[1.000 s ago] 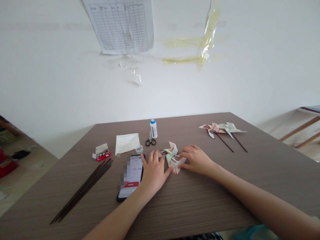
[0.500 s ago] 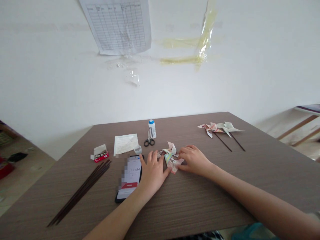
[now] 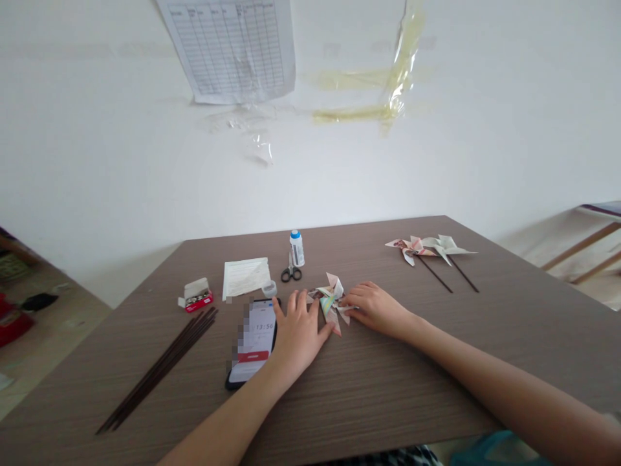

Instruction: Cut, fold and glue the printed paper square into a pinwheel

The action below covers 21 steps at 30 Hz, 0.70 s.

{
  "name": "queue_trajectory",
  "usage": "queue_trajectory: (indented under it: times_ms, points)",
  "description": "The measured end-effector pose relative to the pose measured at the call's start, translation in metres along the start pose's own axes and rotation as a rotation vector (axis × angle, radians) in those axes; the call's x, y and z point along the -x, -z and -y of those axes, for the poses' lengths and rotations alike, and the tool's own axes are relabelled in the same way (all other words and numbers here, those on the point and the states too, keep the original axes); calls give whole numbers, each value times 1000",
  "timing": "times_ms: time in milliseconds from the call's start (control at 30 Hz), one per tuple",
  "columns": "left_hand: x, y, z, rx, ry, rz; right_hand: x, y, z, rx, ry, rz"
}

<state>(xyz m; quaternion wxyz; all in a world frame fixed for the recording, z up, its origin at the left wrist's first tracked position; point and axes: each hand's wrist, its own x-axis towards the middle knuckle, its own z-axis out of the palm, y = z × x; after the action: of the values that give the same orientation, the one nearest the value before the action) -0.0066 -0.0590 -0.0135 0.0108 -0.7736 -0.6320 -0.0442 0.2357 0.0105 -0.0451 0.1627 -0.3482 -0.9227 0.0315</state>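
Observation:
A folded paper pinwheel with pale, pink and green-yellow printed blades lies on the table between my hands. My left hand rests palm down at its left side, fingers spread, with the fingertips and thumb touching the paper's edge. On the other side, my right hand has its fingers bent together in a pinch on the right-hand blade. The exact grip is partly hidden under the fingers. Just left of my left hand lies a phone showing a timer.
Dark thin sticks and a small red box lie at left. Behind are paper sheets, a small clear round container, black-handled scissors and a blue-capped white bottle. Two pinwheels on sticks lie far right.
My right fingers have moved slightly and the right blade of the pinwheel now sits narrower under them. My left hand keeps its place. The view has shifted a little.

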Motion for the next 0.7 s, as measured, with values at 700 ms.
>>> queue_trajectory:
  times_ms: [700]
  points:
    - [-4, -8, 4, 36, 0, -56, 4, -5, -4, -38, 40, -82]
